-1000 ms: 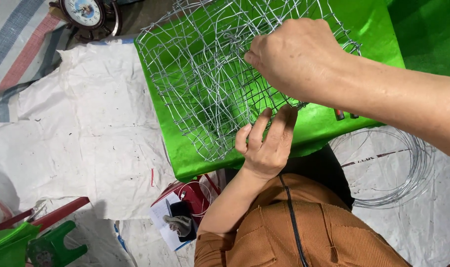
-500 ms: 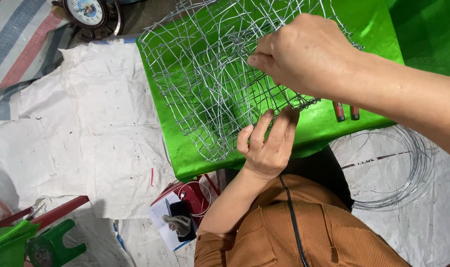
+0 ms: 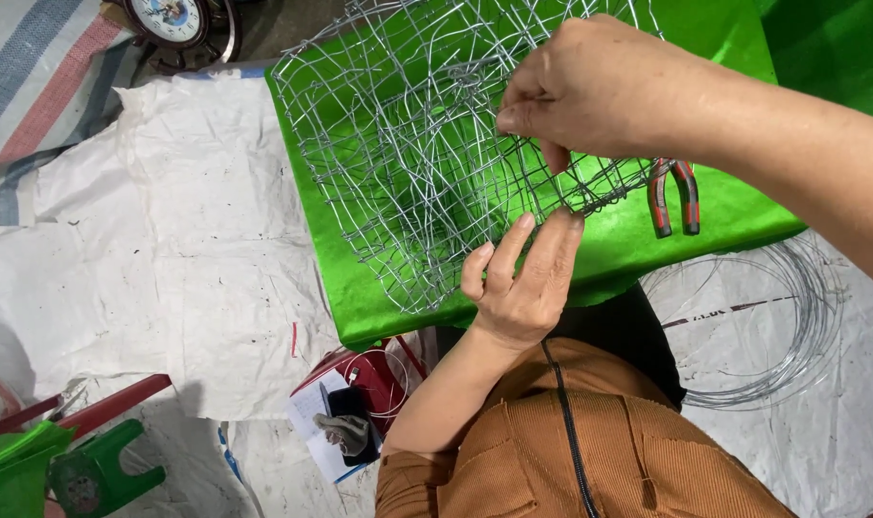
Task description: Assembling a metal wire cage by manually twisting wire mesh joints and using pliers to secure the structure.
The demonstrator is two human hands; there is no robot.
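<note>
A bent wire mesh frame (image 3: 408,144) of thin silver wire lies on a shiny green sheet (image 3: 360,288). My right hand (image 3: 590,91) reaches in from the right and pinches a wire at the frame's near right side. My left hand (image 3: 523,278), coming out of an orange ribbed sleeve, holds the frame's lower right edge from below with its fingertips. Pliers with red and grey handles (image 3: 672,197) lie on the green sheet just right of both hands.
A coil of loose wire (image 3: 791,326) lies on white sacking (image 3: 168,269) at the right. A round clock (image 3: 173,19) sits at the top left. A red box with a notebook and dark items (image 3: 355,412) and a green plastic stool (image 3: 91,475) are at the bottom.
My right hand has shifted up and to the right along the mesh, uncovering the pliers. My left hand's fingers have stretched up to the mesh's edge.
</note>
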